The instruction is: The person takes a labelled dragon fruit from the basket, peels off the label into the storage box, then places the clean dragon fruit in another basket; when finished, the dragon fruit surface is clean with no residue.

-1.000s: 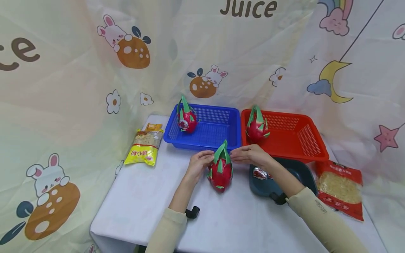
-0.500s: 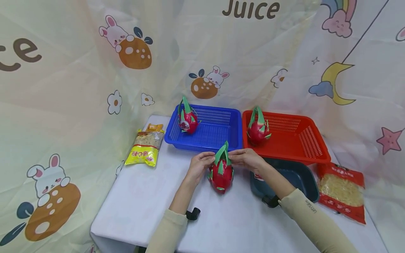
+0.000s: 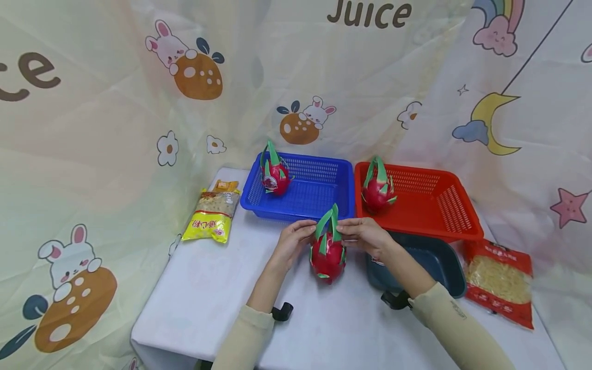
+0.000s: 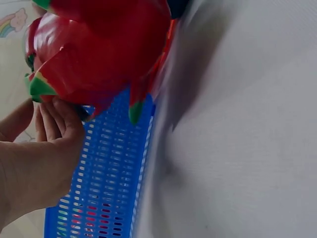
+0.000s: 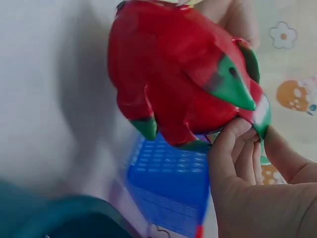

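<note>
A red dragon fruit point(image 3: 328, 261) with green leaf tips, smooth and shiny in both wrist views, stands in front of the blue basket, its long leaves pointing up. My left hand point(image 3: 293, 240) pinches its leaves from the left. From the right, my right hand point(image 3: 368, 237) holds a green leaf between thumb and fingers, plain in the right wrist view. The fruit's shadow falls on the white cloth apart from it. Another dragon fruit point(image 3: 276, 181) sits in the blue basket point(image 3: 319, 205), and one more point(image 3: 378, 194) in the red basket point(image 3: 439, 226).
Beside my right forearm lies a dark teal tray point(image 3: 435, 252), partly hidden by the arm. A red noodle packet point(image 3: 499, 280) is at the right edge, and a yellow bag point(image 3: 210, 218) at the far left. A printed curtain point(image 3: 250, 61) hangs behind the table.
My right hand has come in from beside the fruit to its leaves. The dragon fruit has shifted slightly right, and its leaves stand more upright between my hands.
</note>
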Demonstrator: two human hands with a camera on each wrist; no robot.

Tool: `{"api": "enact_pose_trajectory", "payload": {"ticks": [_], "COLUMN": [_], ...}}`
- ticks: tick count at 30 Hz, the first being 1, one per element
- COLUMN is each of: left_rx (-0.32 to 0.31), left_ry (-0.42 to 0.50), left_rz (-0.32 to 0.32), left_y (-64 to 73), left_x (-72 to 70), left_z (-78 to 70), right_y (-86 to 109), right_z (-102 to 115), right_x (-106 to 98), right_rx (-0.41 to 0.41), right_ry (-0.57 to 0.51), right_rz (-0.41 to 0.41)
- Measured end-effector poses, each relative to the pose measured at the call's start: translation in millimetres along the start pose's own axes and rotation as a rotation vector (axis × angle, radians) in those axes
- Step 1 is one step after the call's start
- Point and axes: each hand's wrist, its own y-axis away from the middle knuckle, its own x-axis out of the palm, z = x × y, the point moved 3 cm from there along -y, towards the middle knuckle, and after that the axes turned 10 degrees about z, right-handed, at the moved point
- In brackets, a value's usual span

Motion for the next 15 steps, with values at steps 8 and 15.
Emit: {"api": "enact_pose_trajectory", "payload": {"ticks": [8, 15], "left_rx": [0.009, -0.068], "left_ry": [0.113, 0.198], "left_rz": [-0.017, -0.031], "left_y": [-5.2, -9.9], "left_x": [9.0, 21.8], "left_z": [-7.0, -3.4], "right_y": [33.8, 61.3], "right_z": [37.9, 80.4], "right_x": [-21.7, -48.2], "right_rx": [-0.082, -0.168], "right_ry": [-0.055, -0.122], "right_rz": [0.018, 0.004]}}
